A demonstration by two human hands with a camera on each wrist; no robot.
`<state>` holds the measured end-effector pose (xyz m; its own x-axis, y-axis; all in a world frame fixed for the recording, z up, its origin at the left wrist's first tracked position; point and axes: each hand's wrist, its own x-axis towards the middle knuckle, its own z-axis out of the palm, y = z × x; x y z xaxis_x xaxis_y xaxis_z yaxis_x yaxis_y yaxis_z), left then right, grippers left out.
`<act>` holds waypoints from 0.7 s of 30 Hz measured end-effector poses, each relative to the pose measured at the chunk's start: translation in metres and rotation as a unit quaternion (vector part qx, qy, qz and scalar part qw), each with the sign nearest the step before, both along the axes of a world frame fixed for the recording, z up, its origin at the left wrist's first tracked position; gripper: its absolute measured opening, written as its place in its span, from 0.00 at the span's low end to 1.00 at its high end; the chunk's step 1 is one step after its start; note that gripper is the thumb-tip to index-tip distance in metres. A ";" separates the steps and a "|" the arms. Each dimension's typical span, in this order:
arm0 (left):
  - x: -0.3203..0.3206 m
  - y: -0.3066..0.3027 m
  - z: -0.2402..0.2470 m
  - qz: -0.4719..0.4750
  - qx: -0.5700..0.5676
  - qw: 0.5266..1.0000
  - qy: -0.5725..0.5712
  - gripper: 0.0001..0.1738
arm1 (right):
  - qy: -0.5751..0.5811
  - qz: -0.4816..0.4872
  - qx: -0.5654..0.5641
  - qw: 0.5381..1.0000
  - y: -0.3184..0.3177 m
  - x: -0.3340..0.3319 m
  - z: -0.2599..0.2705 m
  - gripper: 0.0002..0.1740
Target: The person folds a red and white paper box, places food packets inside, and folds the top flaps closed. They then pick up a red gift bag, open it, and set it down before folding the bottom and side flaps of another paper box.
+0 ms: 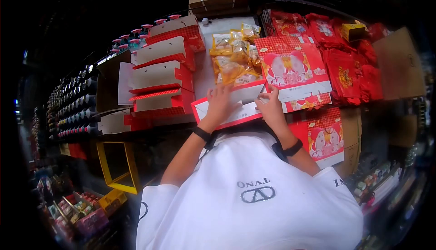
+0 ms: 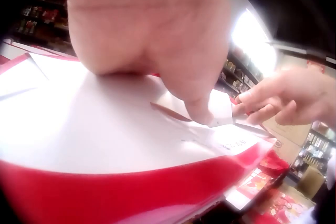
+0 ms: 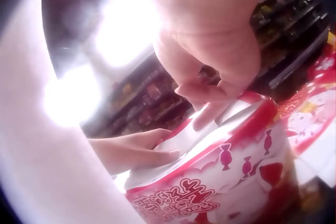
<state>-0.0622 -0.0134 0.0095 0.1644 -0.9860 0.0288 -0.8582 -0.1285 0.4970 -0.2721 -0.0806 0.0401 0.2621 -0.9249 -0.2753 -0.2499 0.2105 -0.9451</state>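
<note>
A red-and-white printed gift box (image 1: 236,117) lies in front of the person, its white flap side facing up. The left hand (image 1: 220,105) rests across the white panel, fingers extended, and its thumb (image 2: 198,111) presses near a slot in the panel. At the box's right end the right hand (image 1: 271,109) pinches a small white flap (image 2: 221,107) between thumb and curled fingers. In the right wrist view the right hand (image 3: 210,50) bends down over the box (image 3: 231,179), whose printed side shows candies and red lettering. The left hand (image 3: 137,150) lies along the far edge.
Several opened red boxes (image 1: 159,75) stand at the left. Yellow packets (image 1: 234,59) lie behind the hands. Flat printed boxes (image 1: 293,66) and red bags (image 1: 347,75) are at the right, beside a cardboard carton (image 1: 399,64). A yellow frame (image 1: 135,170) stands below left.
</note>
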 end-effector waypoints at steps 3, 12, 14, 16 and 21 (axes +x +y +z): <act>-0.001 0.006 0.008 -0.026 -0.010 1.000 0.003 0.59 | 0.029 0.021 -0.084 0.996 0.006 0.008 -0.020 0.37; -0.011 0.012 0.002 -0.034 -0.048 0.998 -0.036 0.66 | -0.023 0.073 0.041 0.996 -0.013 -0.003 -0.024 0.29; -0.012 0.012 -0.001 -0.031 -0.052 0.997 -0.039 0.64 | -0.064 0.077 0.087 0.991 -0.009 -0.002 -0.018 0.27; -0.013 0.011 0.000 -0.028 -0.049 0.998 -0.040 0.62 | -0.032 0.082 0.076 0.993 -0.005 0.005 0.001 0.26; -0.014 0.011 0.005 -0.014 -0.035 0.999 -0.026 0.56 | 0.057 0.120 0.072 0.988 -0.010 0.006 0.005 0.25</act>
<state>-0.0763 -0.0028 0.0145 0.1340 -0.9853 0.1059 -0.8854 -0.0710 0.4594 -0.2657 -0.0908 0.0454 0.4292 -0.7883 -0.4409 -0.4128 0.2630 -0.8720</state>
